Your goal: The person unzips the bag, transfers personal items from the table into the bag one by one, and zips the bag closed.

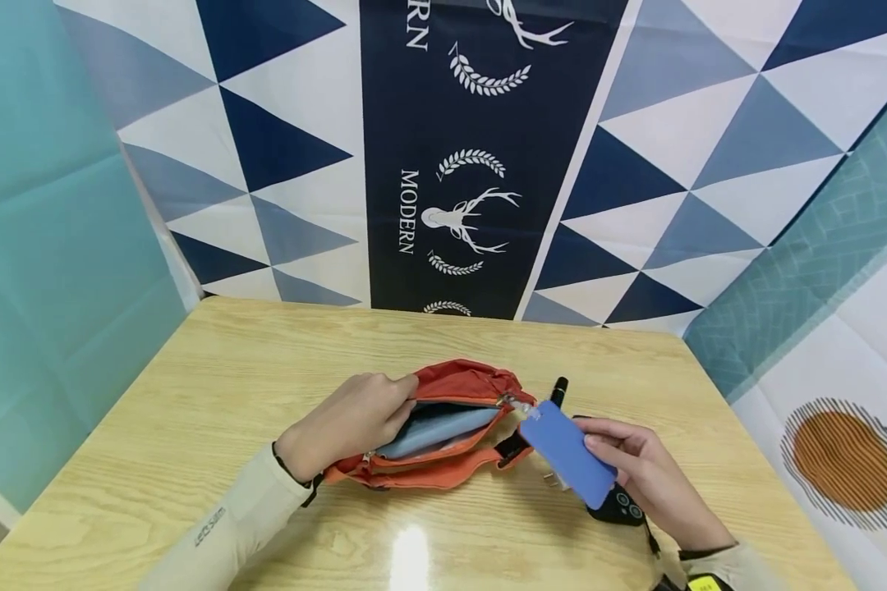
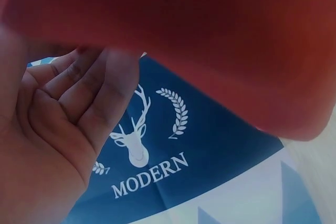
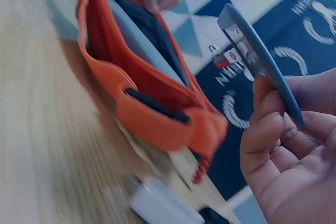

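An orange-red waist bag [image 1: 461, 377] lies on the table with its zipped mouth spread apart, and a flat light-blue item [image 1: 443, 433] sits inside it. My left hand [image 1: 358, 414] grips the bag's far upper edge; in the left wrist view the red fabric hides its fingertips. My right hand [image 1: 643, 468] pinches a blue card holder [image 1: 565, 451] between thumb and fingers. The holder is tilted, to the right of the bag's mouth, with a clear strap and metal clip [image 3: 226, 56] at its far end. In the right wrist view it stands apart from the bag.
Beneath my right hand lies a black phone-like item [image 1: 615, 509] with round lenses. A black capped stick [image 1: 559, 390] lies behind the card holder. A white plug charger [image 3: 163, 203] rests near the bag's strap [image 1: 443, 476]. A patterned cloth [image 1: 451, 205] hangs behind the wooden table [image 1: 266, 353].
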The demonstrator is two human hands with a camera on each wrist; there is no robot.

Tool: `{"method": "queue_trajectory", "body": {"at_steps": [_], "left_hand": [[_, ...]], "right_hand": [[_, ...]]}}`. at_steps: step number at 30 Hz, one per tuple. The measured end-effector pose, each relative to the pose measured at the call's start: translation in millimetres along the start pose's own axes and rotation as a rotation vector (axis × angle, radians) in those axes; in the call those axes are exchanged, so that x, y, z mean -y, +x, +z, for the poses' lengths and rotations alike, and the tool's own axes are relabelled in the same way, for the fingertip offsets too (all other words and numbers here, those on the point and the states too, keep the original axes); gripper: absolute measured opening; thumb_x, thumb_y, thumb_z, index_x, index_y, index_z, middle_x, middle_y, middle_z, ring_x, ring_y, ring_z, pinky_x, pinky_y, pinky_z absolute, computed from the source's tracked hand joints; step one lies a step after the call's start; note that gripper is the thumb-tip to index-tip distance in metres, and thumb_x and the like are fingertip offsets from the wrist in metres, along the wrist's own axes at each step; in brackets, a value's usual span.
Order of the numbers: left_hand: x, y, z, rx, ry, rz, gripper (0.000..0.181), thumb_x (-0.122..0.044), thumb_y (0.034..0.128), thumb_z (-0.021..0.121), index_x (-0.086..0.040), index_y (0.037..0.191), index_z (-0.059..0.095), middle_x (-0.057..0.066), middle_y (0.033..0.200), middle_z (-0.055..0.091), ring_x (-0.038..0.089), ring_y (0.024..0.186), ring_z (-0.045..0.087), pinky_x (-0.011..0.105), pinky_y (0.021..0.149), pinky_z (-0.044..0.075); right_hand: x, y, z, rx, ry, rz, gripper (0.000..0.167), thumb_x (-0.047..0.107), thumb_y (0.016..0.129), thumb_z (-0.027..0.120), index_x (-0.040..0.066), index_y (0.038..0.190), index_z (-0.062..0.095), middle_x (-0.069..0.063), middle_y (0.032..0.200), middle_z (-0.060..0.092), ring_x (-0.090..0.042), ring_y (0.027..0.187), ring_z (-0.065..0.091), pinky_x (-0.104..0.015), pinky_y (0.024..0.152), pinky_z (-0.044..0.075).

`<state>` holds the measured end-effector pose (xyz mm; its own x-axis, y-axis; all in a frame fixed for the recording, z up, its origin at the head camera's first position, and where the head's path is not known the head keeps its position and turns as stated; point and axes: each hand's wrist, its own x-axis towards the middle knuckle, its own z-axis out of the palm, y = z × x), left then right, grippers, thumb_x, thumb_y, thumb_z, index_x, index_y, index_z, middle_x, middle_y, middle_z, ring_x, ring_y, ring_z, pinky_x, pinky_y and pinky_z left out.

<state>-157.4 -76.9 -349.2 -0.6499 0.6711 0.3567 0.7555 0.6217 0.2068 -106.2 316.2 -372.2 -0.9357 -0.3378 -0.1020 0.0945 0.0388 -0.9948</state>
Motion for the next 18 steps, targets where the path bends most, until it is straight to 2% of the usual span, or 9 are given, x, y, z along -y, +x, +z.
{"method": "queue_trajectory", "body": {"at_steps": [5,11,15,18], "left_hand": [[-0.3,1.4,1.1,0.006,0.011,-0.011,0.012,-0.013,0.098,0.06,-0.014,0.087,0.055,-0.006,0.057,0.041,0.004,0.046,0.039,0.021,0.045,0.033],[-0.6,1.2,1.5,0.015,0.0,-0.007,0.011,-0.013,0.0976,0.061,-0.013,0.088,0.055,-0.006,0.058,0.041,0.005,0.047,0.039,0.021,0.047,0.033],[-2.2,1.7,3.3,0.022,-0.018,-0.008,0.012,-0.013,0.0977,0.061,-0.013,0.087,0.055,-0.006,0.058,0.039,0.005,0.048,0.038,0.021,0.047,0.032],[-3.4,1.9,4.7,0.028,-0.029,-0.006,0.013,-0.012,0.0981,0.06,-0.013,0.086,0.054,-0.007,0.057,0.037,0.004,0.048,0.036,0.021,0.047,0.031]], "right_hand": [[5.8,17.2,23.3,0.043,-0.129,0.048,0.039,0.02,0.101,0.059,0.0,0.135,0.059,-0.005,0.125,0.062,-0.02,0.102,0.062,-0.035,0.084,0.054],[4.6,35.4,41.2,0.06,-0.203,0.068,0.04,0.02,0.099,0.063,-0.007,0.128,0.06,-0.007,0.111,0.067,-0.014,0.086,0.063,-0.028,0.075,0.053],[0.7,38.8,52.1,0.126,-0.215,0.118,0.03,0.019,0.099,0.061,-0.007,0.113,0.065,-0.001,0.084,0.06,-0.01,0.068,0.056,-0.024,0.059,0.047],[-0.6,42.7,61.7,0.211,-0.132,0.168,0.024,0.02,0.1,0.059,-0.003,0.104,0.065,0.0,0.075,0.054,-0.009,0.065,0.053,-0.023,0.058,0.045]]}}
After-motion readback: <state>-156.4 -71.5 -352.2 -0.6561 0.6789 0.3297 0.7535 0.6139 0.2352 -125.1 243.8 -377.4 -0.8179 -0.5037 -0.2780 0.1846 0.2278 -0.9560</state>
